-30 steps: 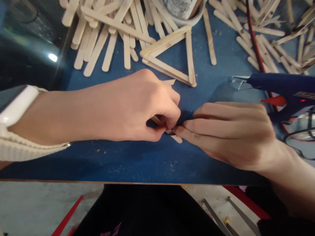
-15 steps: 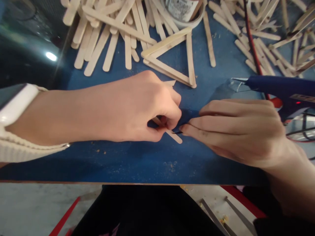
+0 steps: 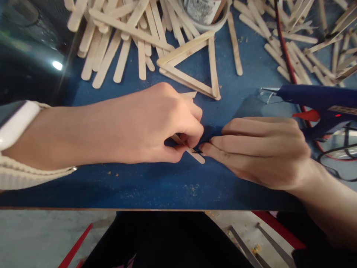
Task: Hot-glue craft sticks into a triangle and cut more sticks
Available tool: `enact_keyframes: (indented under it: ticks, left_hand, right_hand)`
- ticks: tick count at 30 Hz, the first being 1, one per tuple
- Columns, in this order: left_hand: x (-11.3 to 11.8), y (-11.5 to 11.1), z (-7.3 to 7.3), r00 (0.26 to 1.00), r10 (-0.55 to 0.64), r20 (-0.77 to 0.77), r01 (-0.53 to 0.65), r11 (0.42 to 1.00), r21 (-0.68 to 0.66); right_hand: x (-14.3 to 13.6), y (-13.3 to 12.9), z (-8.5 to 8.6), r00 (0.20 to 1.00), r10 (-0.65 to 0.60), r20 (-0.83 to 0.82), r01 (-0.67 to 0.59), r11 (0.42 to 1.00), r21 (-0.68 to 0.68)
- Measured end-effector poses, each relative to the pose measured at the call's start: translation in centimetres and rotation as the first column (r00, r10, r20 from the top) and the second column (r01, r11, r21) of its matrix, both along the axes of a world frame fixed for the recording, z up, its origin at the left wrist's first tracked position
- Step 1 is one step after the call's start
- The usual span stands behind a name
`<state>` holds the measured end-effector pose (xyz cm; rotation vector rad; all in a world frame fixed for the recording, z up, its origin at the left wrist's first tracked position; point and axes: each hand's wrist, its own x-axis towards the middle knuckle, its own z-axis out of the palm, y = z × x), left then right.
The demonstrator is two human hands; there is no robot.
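Observation:
My left hand is closed, thumb and forefinger pinching a wooden craft stick against the blue tabletop. The stick's rounded lower end sticks out past the fingertips; most of its length is hidden under the hand. A cut, slanted wooden end shows above the knuckles. From the right, my right hand pinches a thin dark piece whose tip lies at the stick, close to the left thumb. Its kind cannot be made out. Just beyond both hands lies a triangle of craft sticks.
A pile of loose craft sticks covers the back left, with more sticks at the back right. A labelled jar sits in a pale dish. To the right lies a blue glue gun, near a red cable.
My right hand has shifted slightly left and turned a little, exposing more of the glue gun's orange trigger. The left hand keeps its pinch on the stick. The whole view has drifted slightly.

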<state>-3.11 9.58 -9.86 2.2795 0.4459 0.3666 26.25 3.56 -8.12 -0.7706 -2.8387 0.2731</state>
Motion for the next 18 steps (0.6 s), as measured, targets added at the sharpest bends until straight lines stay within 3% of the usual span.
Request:
enact_keyframes:
  ticks: [5, 12, 18]
  left_hand:
    - [-0.16, -0.04, 0.14, 1.000, 0.005, -0.012, -0.005, 1.000, -0.016]
    - [-0.15, -0.21, 0.35, 1.000, -0.019, 0.013, 0.019, 1.000, -0.012]
    - [0.19, -0.26, 0.89, 0.998, 0.002, -0.065, -0.006, 0.998, -0.070]
  right_hand:
    - [-0.48, 0.22, -0.04, 0.975, 0.084, -0.208, -0.054, 0.988, 0.146]
    - [-0.69, 0.15, -0.11, 0.982, 0.068, -0.175, -0.039, 0.986, 0.164]
    - [-0.70, 0.27, -0.28, 0.976, 0.099, -0.192, -0.062, 0.980, 0.189]
